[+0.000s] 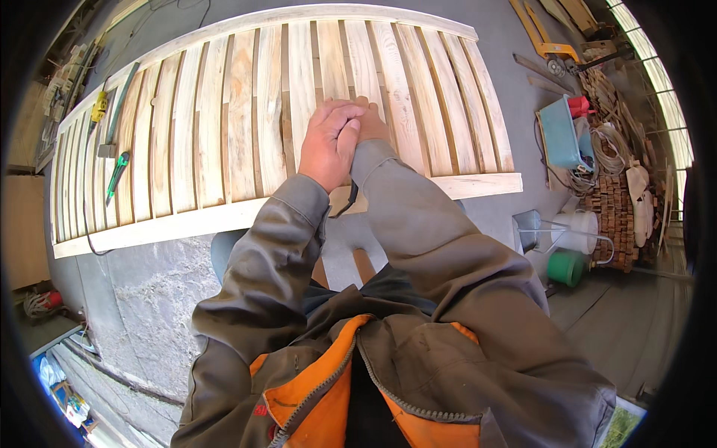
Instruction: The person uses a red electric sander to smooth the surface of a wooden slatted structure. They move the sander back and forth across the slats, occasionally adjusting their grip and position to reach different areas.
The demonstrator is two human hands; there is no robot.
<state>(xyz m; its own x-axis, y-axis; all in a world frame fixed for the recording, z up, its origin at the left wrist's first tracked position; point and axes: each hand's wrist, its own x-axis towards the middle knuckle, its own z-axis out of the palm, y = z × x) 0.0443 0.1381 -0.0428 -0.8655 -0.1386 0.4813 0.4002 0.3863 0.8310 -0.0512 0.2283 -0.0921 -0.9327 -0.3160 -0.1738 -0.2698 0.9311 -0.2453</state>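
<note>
A long panel of pale wooden slats (243, 112) between two rails lies in front of me. Over its middle, close to the near rail, my left hand (334, 142) is closed, fingers together, and rests against my right hand (373, 125). The left hand and sleeve partly cover the right hand, and its fingers are hidden. Whatever lies beneath the hands cannot be made out. A black cord (348, 203) comes out below the right wrist. On the panel's left part are a green utility knife (117, 178), a long-handled tool with a blocky grey head (108, 151) and a yellow-and-black tool (98, 107).
To the right stand a light-blue bin (562, 134), a white bucket (579, 230) and a green bucket (566, 267). Stacked wood pieces (609, 213), coiled cable (611, 145) and a yellow pallet jack (556, 48) are beyond. Rough concrete (149, 299) shows at left.
</note>
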